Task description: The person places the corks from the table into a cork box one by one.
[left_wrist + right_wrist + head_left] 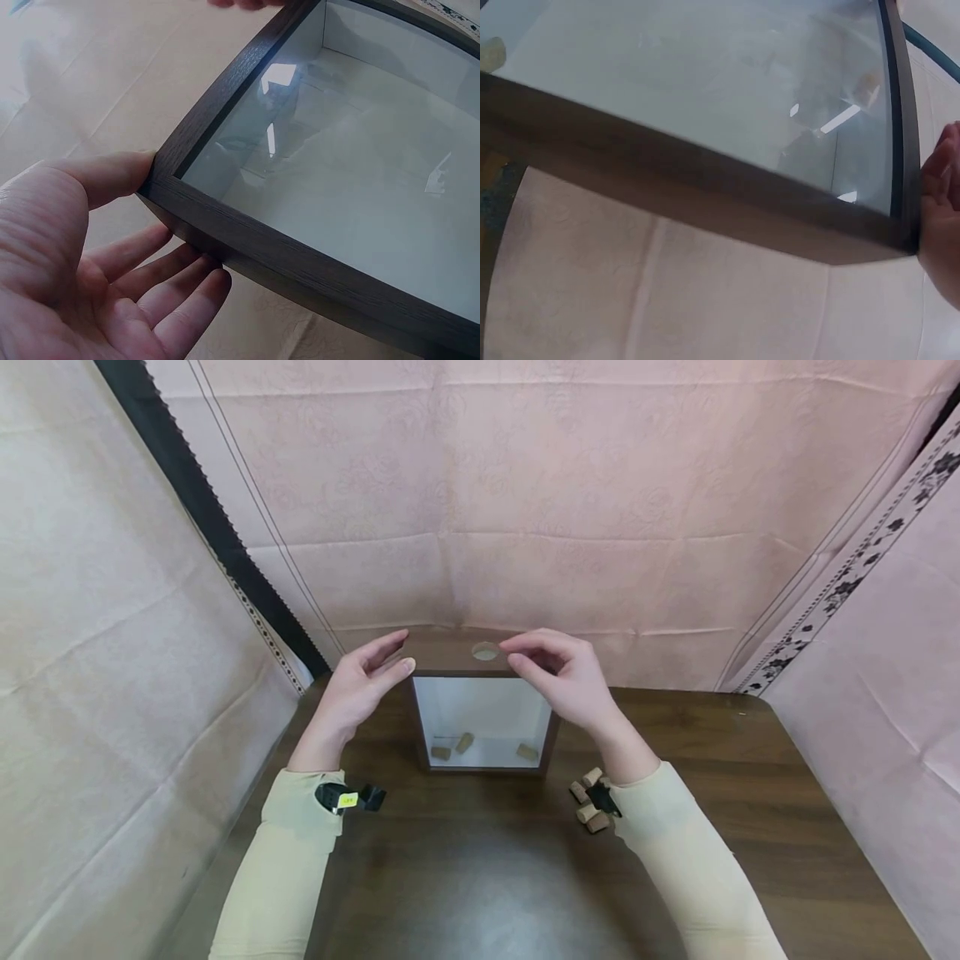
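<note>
a brown-framed box (442,652) with a clear front stands upright on the desk (465,877), between its centre and far edge. three tan cylinders (464,742) lie inside on the box floor; further loose cylinders (587,813) lie on the desk, to the box's right and closer to the near edge. the left hand (360,689) holds the box's upper left corner between thumb and fingers. the right hand (566,681) has its fingertips just beside the round hole (485,651) in the top; whether they pinch anything cannot be told. likely faults: a piece released off the hole's centre could catch its rim and roll off the top; a slack left hold could let a push tip the box; a lowered right wrist camera (603,799) could scatter the loose pile.
</note>
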